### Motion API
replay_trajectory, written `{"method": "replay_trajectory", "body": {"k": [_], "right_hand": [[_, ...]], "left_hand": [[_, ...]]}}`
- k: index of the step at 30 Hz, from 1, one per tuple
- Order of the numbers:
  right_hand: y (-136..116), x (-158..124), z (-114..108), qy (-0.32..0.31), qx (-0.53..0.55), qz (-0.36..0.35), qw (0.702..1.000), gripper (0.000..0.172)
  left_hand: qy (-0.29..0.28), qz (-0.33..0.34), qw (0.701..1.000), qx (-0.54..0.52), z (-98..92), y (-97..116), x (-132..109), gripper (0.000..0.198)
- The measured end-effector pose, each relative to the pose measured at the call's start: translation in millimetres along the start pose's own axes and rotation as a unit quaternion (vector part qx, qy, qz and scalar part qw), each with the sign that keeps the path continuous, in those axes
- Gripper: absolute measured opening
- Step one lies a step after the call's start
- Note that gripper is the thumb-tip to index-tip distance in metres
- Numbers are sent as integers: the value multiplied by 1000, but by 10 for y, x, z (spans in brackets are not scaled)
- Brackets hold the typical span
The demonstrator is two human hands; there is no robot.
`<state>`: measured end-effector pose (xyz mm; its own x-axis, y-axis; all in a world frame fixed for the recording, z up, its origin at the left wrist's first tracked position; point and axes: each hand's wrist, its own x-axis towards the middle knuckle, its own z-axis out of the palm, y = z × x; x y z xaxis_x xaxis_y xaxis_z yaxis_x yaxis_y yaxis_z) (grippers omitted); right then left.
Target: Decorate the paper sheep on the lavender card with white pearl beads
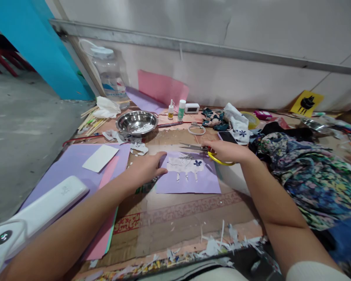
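A sheet of purple paper (190,187) lies on the cardboard in front of me. On it is a pale cloth cutout (184,164) with a dark blue flower, narrow strips below and a greyish, beaded-looking patch on top. My left hand (146,168) is at the sheet's left edge, thumb and forefinger apart, holding nothing. Above the sheet's right upper corner, my right hand (226,150) grips scissors (218,159) with yellow handles. Their blades point left over the sheet's top edge and look slightly parted.
A steel bowl (137,124) stands behind my left hand. Glue bottles (181,110) stand near the wall. A phone (227,136) and patterned cloth (307,168) lie right. Coloured sheets (66,164) and a white device (46,210) lie left. Paper scraps (216,244) litter the near edge.
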<state>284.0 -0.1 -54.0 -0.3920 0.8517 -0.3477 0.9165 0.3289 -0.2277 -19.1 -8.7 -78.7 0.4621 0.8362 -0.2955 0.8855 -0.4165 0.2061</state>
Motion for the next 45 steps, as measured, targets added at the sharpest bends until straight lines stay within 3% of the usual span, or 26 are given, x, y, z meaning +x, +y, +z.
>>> {"method": "replay_trajectory", "body": {"k": [4,11,18,24,30,39,45], "right_hand": [[-9,39,24,9,0,-12,1000,39],[-15,135,165,12,44,-93,995,35],[-37,147,190,1,30,-74,997,34],[100,70,74,39,49,-39,997,45],[91,-10,16,3,-16,35,999,48],[-80,105,113,-1,-2,10,1000,30],[-76,76,94,61,-17,3,998,46]], "left_hand": [[-5,1,1000,8,13,-6,6,61],[-13,-25,999,16,25,-17,36,80],[-8,-24,1000,7,30,-23,44,80],[-18,-25,1000,-4,13,-28,42,82],[-18,-17,1000,-18,18,-39,63,80],[-14,-16,1000,-14,25,-45,63,78],[-15,-19,1000,-13,29,-44,66,76]]}}
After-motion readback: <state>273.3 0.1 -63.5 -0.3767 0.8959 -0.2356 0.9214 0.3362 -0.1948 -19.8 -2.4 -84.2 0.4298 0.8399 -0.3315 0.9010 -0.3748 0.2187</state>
